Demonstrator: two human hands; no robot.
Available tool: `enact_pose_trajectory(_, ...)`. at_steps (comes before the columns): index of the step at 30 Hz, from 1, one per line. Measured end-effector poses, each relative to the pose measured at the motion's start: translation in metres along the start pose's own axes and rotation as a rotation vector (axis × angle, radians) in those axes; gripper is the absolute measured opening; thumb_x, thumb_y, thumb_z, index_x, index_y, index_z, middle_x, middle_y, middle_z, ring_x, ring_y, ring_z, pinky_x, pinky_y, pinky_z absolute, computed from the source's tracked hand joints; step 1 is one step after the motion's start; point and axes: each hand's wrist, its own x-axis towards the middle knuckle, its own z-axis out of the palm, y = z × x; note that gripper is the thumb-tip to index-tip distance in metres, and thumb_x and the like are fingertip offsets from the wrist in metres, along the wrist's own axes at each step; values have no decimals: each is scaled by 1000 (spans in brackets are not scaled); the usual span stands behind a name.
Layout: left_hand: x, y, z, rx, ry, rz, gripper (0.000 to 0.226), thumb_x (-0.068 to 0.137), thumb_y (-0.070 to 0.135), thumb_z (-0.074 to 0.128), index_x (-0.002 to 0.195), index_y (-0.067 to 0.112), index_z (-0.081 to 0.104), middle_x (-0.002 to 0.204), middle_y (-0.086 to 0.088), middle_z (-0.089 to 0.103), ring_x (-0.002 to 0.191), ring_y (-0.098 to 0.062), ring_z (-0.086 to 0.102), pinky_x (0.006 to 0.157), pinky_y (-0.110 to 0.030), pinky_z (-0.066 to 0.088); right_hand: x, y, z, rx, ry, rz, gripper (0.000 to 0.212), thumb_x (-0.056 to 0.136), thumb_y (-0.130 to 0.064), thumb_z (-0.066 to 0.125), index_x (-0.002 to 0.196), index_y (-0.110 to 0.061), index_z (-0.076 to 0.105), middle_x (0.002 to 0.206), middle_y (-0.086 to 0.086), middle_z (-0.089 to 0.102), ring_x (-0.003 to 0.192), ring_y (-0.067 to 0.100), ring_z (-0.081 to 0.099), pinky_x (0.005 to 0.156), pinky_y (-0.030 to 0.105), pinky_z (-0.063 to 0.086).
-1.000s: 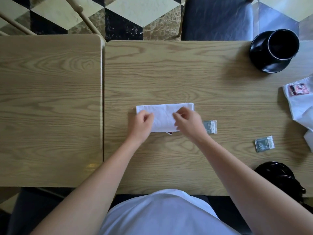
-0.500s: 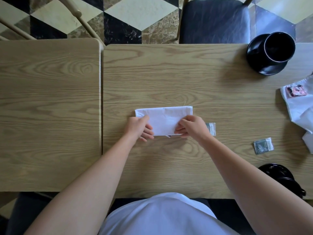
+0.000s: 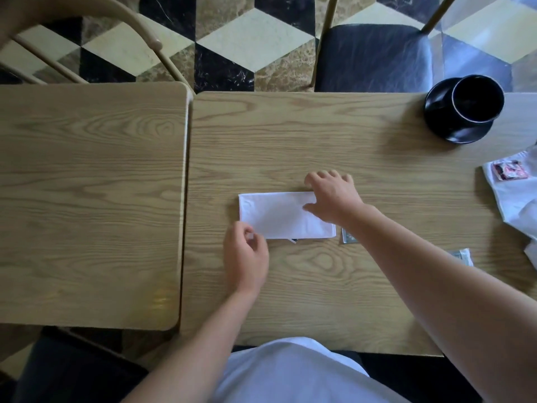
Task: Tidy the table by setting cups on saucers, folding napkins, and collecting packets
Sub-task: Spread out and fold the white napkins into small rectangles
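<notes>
A white napkin, folded into a long rectangle, lies flat in the middle of the right-hand table. My left hand has curled fingers pinched at its near left corner, which they hide. My right hand rests spread over its far right corner, thumb on the cloth. A packet corner peeks out from under the napkin's near edge. A grey packet shows beside my right forearm, and another packet lies further right. A black cup stands on a black saucer at the far right.
An unfolded white napkin with a red packet on it lies at the right edge. A second table adjoins on the left. A dark padded chair stands beyond the far edge, a metal chair frame at far left.
My right hand has moved from the napkin's near edge up to its far right corner. My left hand has slid back to the near left corner.
</notes>
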Motion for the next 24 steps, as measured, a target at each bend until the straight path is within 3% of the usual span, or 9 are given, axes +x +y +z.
enact_pose_trajectory(2,-27,5,12,-97,-195,-132,11,85,11,58,81,17,50,70,2,52,64,-18,47,62,-37,40,5,-4,1,-58,-84,29,43,83,-38,71,117,-17,55,120,5,62,116,29,51,92,42,35)
enact_pose_trajectory(6,-48,21,32,-353,-568,-634,17,83,25,60,78,12,51,68,-8,48,61,-21,49,58,-34,38,2,-11,-5,-76,-143,27,22,83,-28,63,104,-22,67,113,5,56,113,29,47,89,41,34)
enact_pose_trajectory(8,-43,29,35,-670,-667,-979,22,91,29,66,89,9,55,79,-10,57,66,-22,57,55,-30,45,-6,-15,-13,26,-174,28,17,82,-28,62,99,-24,65,103,2,51,106,26,47,84,37,37)
enact_pose_trajectory(10,-38,33,34,-955,-676,-1194,31,90,32,70,100,6,56,100,-17,62,86,-29,64,60,-30,55,-16,-20,-19,133,-212,41,12,83,-28,62,91,-20,60,89,2,53,91,27,54,65,30,37)
enact_pose_trajectory(12,-35,30,32,-1081,-642,-1251,35,87,33,72,99,5,55,109,-21,61,104,-35,64,73,-37,58,-30,-24,-24,202,-231,64,15,84,-27,62,90,-14,59,81,3,54,79,29,55,53,29,33)
enact_pose_trajectory(13,-35,28,31,-1116,-623,-1251,34,86,34,73,93,6,54,100,-20,63,102,-35,66,83,-41,56,-38,-26,-25,219,-221,76,15,84,-26,61,90,-12,59,78,3,55,77,29,55,51,29,33)
enact_pose_trajectory(16,-37,23,26,-1204,-631,-1195,28,82,32,74,83,11,55,62,-7,54,60,-24,60,96,-40,51,-62,-31,-25,270,-173,106,10,85,-25,59,86,-17,54,74,-2,52,76,29,54,48,28,30)
enact_pose_trajectory(19,-42,19,22,-1218,-607,-1130,35,82,24,76,113,11,68,97,-9,74,86,-27,74,87,-40,57,-78,-38,-19,395,-197,149,13,87,-27,62,90,-16,55,81,1,56,78,26,55,52,29,33)
enact_pose_trajectory(24,-47,14,10,-1236,-622,-1084,40,87,12,63,126,4,64,113,-14,74,94,-29,74,77,-36,60,-104,-34,0,764,-181,330,28,83,-33,66,78,-16,45,72,2,46,61,19,43,50,29,32)
